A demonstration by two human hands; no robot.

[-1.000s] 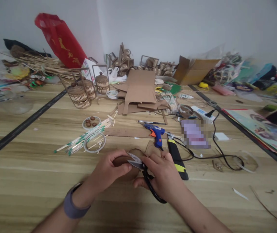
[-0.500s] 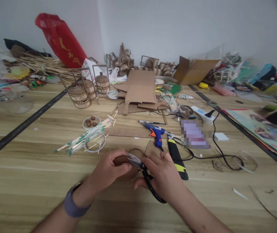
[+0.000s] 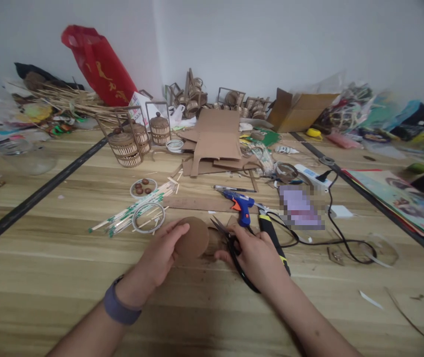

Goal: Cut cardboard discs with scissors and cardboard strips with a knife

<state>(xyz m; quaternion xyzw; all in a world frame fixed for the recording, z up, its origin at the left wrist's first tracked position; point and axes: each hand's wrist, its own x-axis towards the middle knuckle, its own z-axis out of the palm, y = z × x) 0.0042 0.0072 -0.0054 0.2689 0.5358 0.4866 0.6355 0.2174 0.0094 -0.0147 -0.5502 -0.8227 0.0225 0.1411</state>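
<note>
Key relation: your brown disc (image 3: pixel 194 239) sits just left of the scissors (image 3: pixel 232 242), with a narrow gap between its right edge and the blade tips. Disc is round, so no long axis; its flat face is toward you. Scissors' long axis runs from the lower-right handles to tips pointing up and left, passing beside the disc's upper right. Blades look slightly parted.

Your left hand (image 3: pixel 163 252) has the disc: thumb laid over its left edge, other fingers mostly hidden, grip closed on the rim. Right hand (image 3: pixel 258 255) is curled round the scissor handles, thumb sticking out left; can't tell if it's through a loop. Right is nearer the blades, left nearer the white ring (image 3: pixel 134 220). Forearms angle in from the lower corners, both hands above the table (image 3: pixel 182 312).
</note>
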